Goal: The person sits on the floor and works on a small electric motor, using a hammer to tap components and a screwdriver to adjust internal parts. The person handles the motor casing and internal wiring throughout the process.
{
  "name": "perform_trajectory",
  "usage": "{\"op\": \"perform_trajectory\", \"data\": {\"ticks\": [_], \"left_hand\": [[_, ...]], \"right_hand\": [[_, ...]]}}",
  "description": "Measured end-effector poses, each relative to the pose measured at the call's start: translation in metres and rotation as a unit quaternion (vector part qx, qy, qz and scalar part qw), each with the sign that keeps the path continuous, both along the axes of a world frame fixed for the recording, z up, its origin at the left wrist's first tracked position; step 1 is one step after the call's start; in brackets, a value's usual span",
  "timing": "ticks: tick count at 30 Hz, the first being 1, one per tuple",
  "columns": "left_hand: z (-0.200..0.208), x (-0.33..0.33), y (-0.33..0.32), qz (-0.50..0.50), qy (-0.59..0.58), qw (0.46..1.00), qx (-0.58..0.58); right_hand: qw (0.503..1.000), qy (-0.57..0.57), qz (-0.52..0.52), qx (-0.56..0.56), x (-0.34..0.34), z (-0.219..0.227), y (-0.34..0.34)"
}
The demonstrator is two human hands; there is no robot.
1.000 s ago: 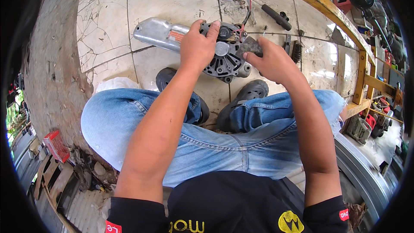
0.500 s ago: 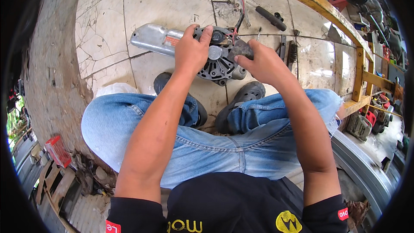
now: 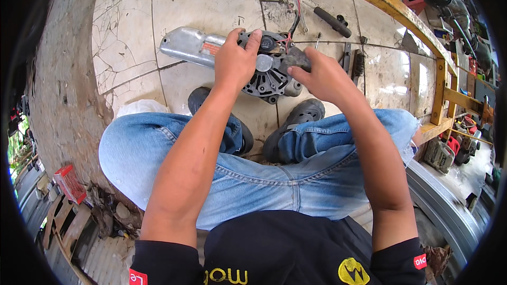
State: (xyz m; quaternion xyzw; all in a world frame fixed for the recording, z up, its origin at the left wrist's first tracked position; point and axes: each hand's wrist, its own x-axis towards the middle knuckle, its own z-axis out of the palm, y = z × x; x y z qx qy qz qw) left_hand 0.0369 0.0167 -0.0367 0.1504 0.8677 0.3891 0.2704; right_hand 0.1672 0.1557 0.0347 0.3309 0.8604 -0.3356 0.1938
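Above my shoes lies an alternator (image 3: pixel 259 83), its slotted round end facing up, with a black part and red and black wires at the top. A long silvery metal piece (image 3: pixel 185 46) with an orange label extends leftward from it, partly behind my hand. My left hand (image 3: pixel 235 66) grips the alternator's upper left edge, thumb on top. Between thumb and fingers of my right hand (image 3: pixel 319 74) is a dark grey, worn, flat piece (image 3: pixel 297 59), perhaps folded sandpaper or cloth. It rests against the alternator's right side, covering part of it.
Beyond lie a dark cylindrical handle (image 3: pixel 331 22), a flat metal bar (image 3: pixel 346 56) and a dark-bristled brush (image 3: pixel 358 63) on the tiled floor (image 3: pixel 124 37). A yellow frame (image 3: pixel 391 8) runs along the right. A red box (image 3: pixel 70 184) sits at lower left.
My right hand and the grey piece have shifted very slightly over the alternator's right side. My left hand keeps its grip in the same place.
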Motion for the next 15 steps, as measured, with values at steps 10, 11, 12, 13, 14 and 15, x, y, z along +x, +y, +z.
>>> {"op": "perform_trajectory", "data": {"ticks": [10,11,12,13,14,15], "left_hand": [[0.008,0.000,0.002,-0.003,-0.012,1.000,-0.009],[0.007,0.000,0.002,-0.002,-0.010,1.000,-0.010],[0.006,-0.002,0.002,-0.004,-0.006,1.000,-0.006],[0.004,-0.001,0.002,-0.005,-0.004,1.000,-0.003],[0.002,-0.001,0.002,-0.006,-0.003,1.000,0.001],[0.001,-0.001,0.002,-0.005,-0.001,1.000,0.001]], "right_hand": [[1.000,0.015,-0.002,0.009,0.001,-0.006,0.001],[1.000,0.014,-0.001,0.009,0.001,-0.006,0.002],[1.000,0.013,-0.001,0.008,0.002,-0.006,0.004],[1.000,0.009,0.001,0.007,0.003,-0.006,0.006],[1.000,0.009,0.004,0.006,0.004,-0.005,0.007],[1.000,0.009,0.007,0.005,0.003,-0.005,0.008]]}}
